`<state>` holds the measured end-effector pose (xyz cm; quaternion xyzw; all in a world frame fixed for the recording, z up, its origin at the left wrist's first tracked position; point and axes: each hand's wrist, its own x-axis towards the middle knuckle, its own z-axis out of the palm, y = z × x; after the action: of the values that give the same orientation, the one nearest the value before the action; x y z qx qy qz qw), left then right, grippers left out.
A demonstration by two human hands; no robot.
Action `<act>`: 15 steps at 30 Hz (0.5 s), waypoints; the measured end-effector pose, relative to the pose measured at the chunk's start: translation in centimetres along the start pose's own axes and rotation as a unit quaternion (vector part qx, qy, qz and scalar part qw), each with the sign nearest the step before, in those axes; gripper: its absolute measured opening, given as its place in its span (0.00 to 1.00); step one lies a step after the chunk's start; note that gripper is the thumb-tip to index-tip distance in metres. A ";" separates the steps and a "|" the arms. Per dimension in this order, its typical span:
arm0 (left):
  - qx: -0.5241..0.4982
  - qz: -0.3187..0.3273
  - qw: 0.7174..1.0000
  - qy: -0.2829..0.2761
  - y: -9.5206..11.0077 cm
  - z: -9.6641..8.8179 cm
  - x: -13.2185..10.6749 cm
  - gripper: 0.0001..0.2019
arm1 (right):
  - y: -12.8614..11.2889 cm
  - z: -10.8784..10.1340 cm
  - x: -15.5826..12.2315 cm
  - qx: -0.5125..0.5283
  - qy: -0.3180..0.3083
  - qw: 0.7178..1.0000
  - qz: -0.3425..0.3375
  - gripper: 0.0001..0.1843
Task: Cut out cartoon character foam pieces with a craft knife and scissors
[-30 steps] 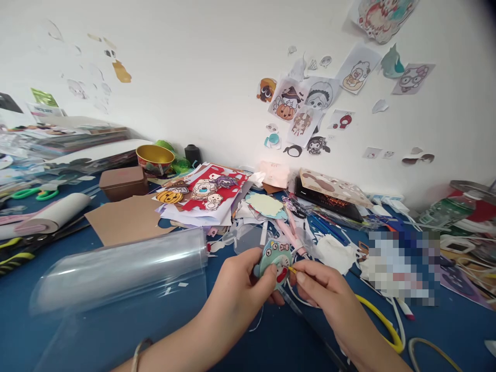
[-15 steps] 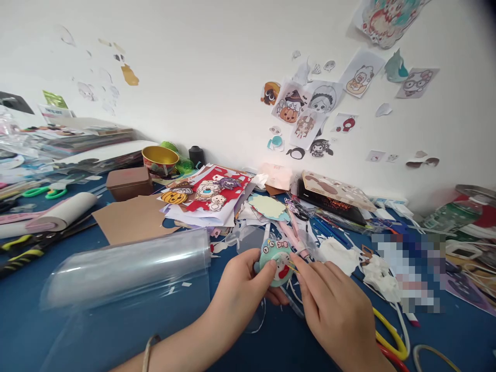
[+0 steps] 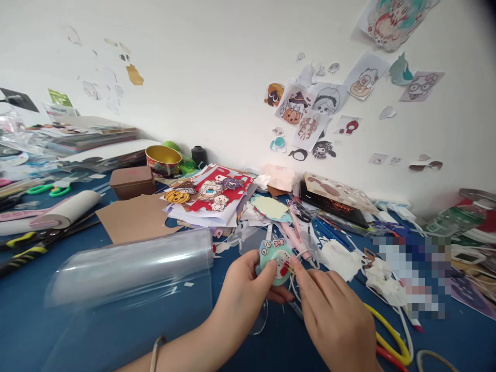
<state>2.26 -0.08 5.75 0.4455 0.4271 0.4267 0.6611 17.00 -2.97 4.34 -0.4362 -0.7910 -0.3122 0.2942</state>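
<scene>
Between the thumb and fingers of my left hand [image 3: 253, 279] is a small teal cartoon disc [image 3: 267, 250] with googly eyes, a pink bow and a white-and-red character on its front. My left thumb presses on its face. My right hand [image 3: 333, 310] is closed at the disc's right side, index finger stretched along its edge. From under that finger two thin gold prongs, like the tips of tweezers [image 3: 290, 268], reach onto the red part of the character. The rest of them is hidden by my hand.
A roll of clear plastic film [image 3: 135, 263] lies to the left, near black-and-yellow pliers [image 3: 29, 245]. Behind stand a brown box [image 3: 132, 182], paper cutouts [image 3: 211, 190] and a black box [image 3: 335, 204]. Crumpled tissue [image 3: 341, 258] and yellow-handled scissors [image 3: 391, 336] are at right.
The view has shifted slightly. The right index finger has drawn back a little from the disc's face, and the gold tips now rest lower, on the red patch. The left hand keeps its grip.
</scene>
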 end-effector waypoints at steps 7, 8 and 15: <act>-0.039 0.004 0.999 -0.002 0.3 0.2 -0.1 0.13 | -0.5 0.1 -0.2 0.012 0.017 0.999 0.024 0.13; -0.041 0.008 0.999 -0.003 0.2 0.2 -0.1 0.13 | -0.5 0.1 -0.3 0.015 0.017 0.999 0.027 0.13; -0.029 0.036 0.999 0.000 -0.8 0.1 -0.1 0.14 | -0.9 0.6 -0.4 0.049 -0.007 0.998 0.050 0.16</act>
<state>2.48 -0.35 5.04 0.4416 0.3980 0.4623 0.6579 16.28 -3.09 3.46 -0.4619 -0.7847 -0.2553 0.3250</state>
